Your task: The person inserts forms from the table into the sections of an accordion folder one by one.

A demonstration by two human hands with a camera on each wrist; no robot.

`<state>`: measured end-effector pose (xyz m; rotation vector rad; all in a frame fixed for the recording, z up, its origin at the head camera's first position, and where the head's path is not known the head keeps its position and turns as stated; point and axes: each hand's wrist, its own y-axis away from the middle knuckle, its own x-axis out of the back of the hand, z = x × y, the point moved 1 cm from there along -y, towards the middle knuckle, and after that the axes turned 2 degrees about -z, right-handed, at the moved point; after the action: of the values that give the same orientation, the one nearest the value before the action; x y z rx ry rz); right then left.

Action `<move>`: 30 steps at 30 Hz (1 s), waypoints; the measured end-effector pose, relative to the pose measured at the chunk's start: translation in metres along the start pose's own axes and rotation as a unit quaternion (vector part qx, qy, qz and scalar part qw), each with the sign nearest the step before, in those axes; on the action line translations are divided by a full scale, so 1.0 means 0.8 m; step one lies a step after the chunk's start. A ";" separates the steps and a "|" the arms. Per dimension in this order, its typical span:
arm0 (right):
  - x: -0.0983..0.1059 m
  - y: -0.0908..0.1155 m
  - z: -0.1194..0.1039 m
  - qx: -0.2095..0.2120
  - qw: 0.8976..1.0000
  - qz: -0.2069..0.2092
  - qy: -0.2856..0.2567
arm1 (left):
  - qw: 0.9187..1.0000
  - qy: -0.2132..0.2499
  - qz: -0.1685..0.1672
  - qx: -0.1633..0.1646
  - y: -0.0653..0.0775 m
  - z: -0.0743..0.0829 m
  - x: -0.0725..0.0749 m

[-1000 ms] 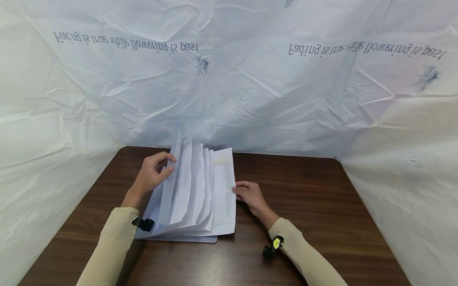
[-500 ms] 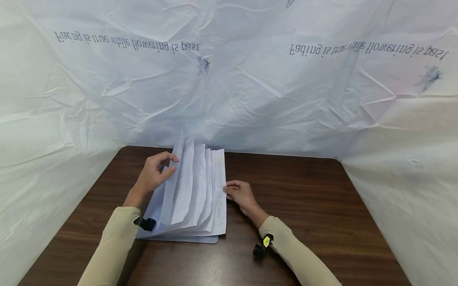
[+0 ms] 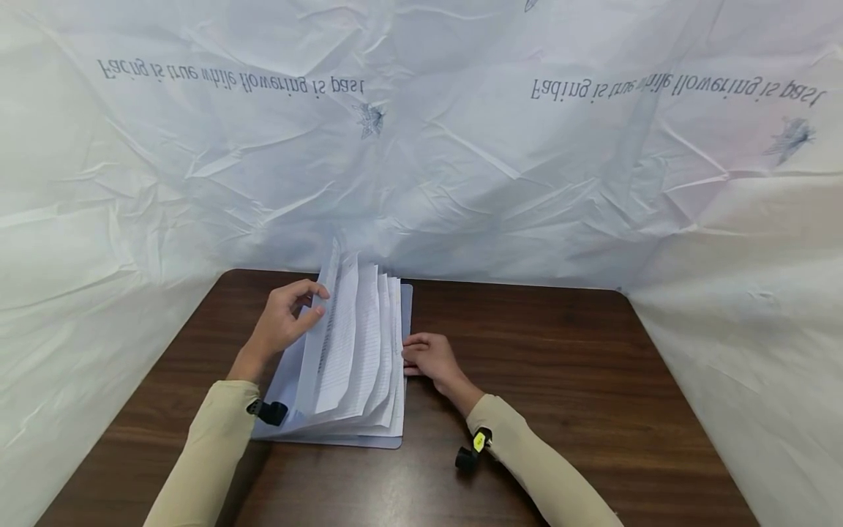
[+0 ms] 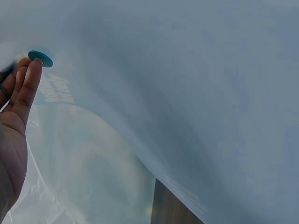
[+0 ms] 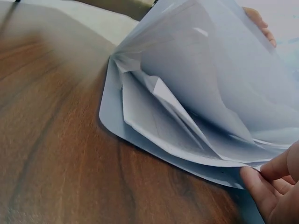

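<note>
A translucent bluish document folder lies on the table with its top cover raised and tilted to the left. Inside fans a stack of printed paper sheets. The left hand holds the raised cover near its upper part; in the left wrist view its fingertips are at a teal round button on the plastic. At the stack's right edge, the right hand pinches the paper edge between thumb and fingers, close over the folder's lower sheet. The left thumb is hidden in the left wrist view.
A dark wood-grain table carries the folder. White plastic sheeting with printed lettering hangs behind and at both sides of it. Each wrist wears a small black camera, such as the left wrist camera.
The right hand has moved left with the paper edge, and the sheet that stuck out at the right is now in over the folder, whose right border shows. The left hand has hardly moved.
</note>
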<state>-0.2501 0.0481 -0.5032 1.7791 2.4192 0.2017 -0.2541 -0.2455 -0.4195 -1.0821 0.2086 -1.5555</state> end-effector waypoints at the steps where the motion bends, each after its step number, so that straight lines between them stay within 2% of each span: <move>1: 0.000 -0.001 0.001 0.001 1.000 -0.002 0.004 | 1.000 0.000 0.000 0.000 0.000 0.001 0.000; 4: -0.002 -0.003 0.003 0.004 1.000 -0.004 0.007 | 1.000 0.001 -0.001 0.000 -0.003 0.008 -0.001; 12: -0.004 -0.009 0.004 0.012 1.000 -0.001 0.024 | 1.000 0.009 -0.002 -0.005 -0.011 0.048 0.004; 22: -0.006 -0.008 0.008 0.013 0.998 -0.028 0.049 | 1.000 0.015 -0.006 0.010 -0.011 0.050 0.002; 28: 0.003 -0.005 0.001 0.019 0.998 -0.030 0.051 | 1.000 0.005 -0.008 0.009 -0.014 0.054 0.003; 30: 0.009 -0.004 -0.003 0.031 0.997 -0.026 0.066 | 1.000 0.003 -0.005 0.005 -0.010 0.040 0.001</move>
<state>-0.2556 0.0544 -0.5014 1.7788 2.5861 0.2498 -0.2368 -0.2303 -0.3958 -1.0725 0.1993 -1.5681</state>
